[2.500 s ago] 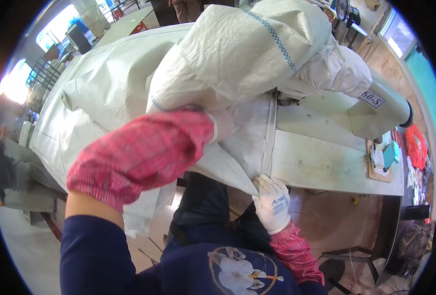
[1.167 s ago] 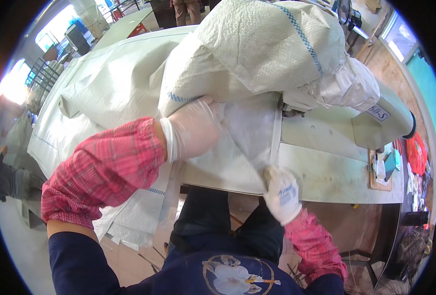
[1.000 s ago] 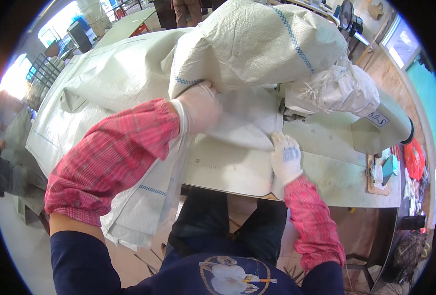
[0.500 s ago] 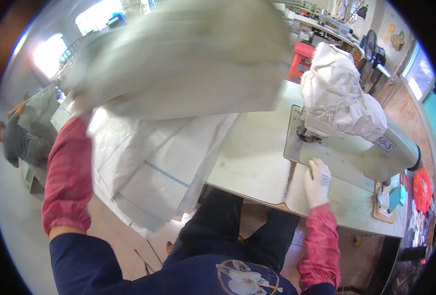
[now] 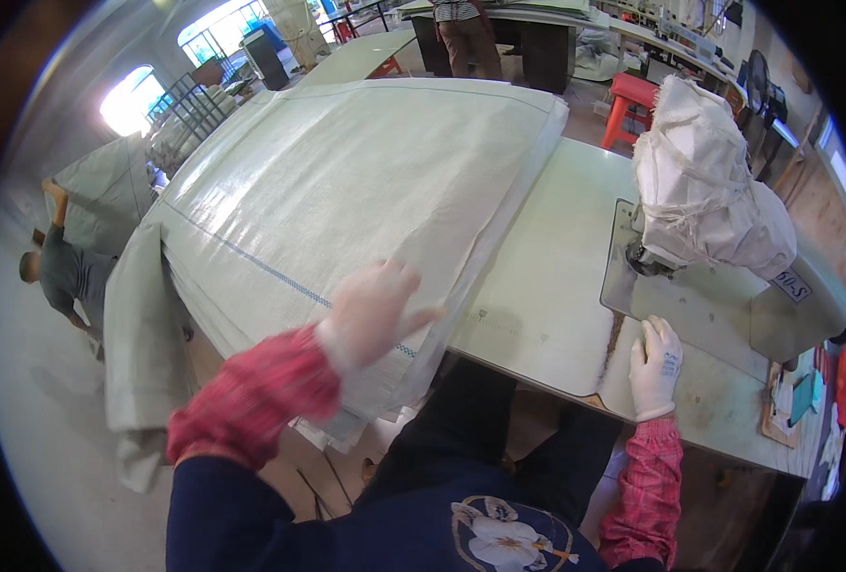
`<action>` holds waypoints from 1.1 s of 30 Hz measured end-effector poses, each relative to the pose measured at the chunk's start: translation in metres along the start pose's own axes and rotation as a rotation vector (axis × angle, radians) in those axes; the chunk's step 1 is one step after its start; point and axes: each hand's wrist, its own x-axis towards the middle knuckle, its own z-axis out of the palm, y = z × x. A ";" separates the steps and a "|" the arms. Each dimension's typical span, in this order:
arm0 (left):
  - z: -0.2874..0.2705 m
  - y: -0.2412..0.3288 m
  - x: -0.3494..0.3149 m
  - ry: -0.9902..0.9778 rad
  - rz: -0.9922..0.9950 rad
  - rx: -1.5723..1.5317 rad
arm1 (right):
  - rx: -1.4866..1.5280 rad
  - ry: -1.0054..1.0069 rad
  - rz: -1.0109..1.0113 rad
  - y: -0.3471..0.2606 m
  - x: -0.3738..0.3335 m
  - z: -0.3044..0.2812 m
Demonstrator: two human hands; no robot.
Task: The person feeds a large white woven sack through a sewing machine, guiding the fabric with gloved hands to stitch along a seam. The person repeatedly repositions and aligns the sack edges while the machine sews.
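Note:
A pile of large white woven plastic sheets, likely sacks [image 5: 366, 181], covers the left side of the table, with a blue dashed stripe across the top one. My left hand [image 5: 375, 310], gloved and slightly blurred, is over the pile's near right part, holding nothing, thumb out from the fingers. Whether it touches the top sheet I cannot tell. My right hand [image 5: 656, 369], in a white glove, rests with fingers stretched on the pale tabletop [image 5: 528, 305]. Beyond it stands a sewing machine [image 5: 804, 303], its head wrapped in white woven cloth [image 5: 694, 181].
A folded pale sheet [image 5: 142, 334] hangs off the pile's left side. Farther left, a person [image 5: 70, 272] bends beside another large sheet. A red stool [image 5: 628, 105] stands behind the table, and another person [image 5: 468, 43] is at the back. Small items with a clipboard [image 5: 780, 405] lie at right.
The sheet that my left hand was swinging up at the far left has come down onto the pile. That hand has let go and moved right and nearer. My right hand stays on the table.

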 end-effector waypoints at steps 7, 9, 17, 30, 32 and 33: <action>0.133 -0.043 0.066 -0.167 -0.130 0.285 | 0.059 -0.004 0.009 -0.003 -0.015 -0.014; 0.130 -0.052 0.071 -0.211 -0.084 0.256 | 0.066 -0.001 0.003 -0.002 -0.015 -0.014; 0.098 -0.110 0.110 -0.259 -0.504 -1.602 | 0.095 -0.014 0.151 -0.008 -0.010 -0.019; 0.053 0.004 0.091 0.506 -0.324 -0.399 | -0.050 -0.327 -0.112 -0.123 0.033 0.035; 0.031 -0.024 0.112 0.817 -0.051 -0.446 | -0.195 -0.468 -0.139 -0.118 0.027 0.044; 0.033 -0.024 0.125 0.755 0.149 -0.589 | -0.258 -0.531 -0.173 -0.120 0.026 0.049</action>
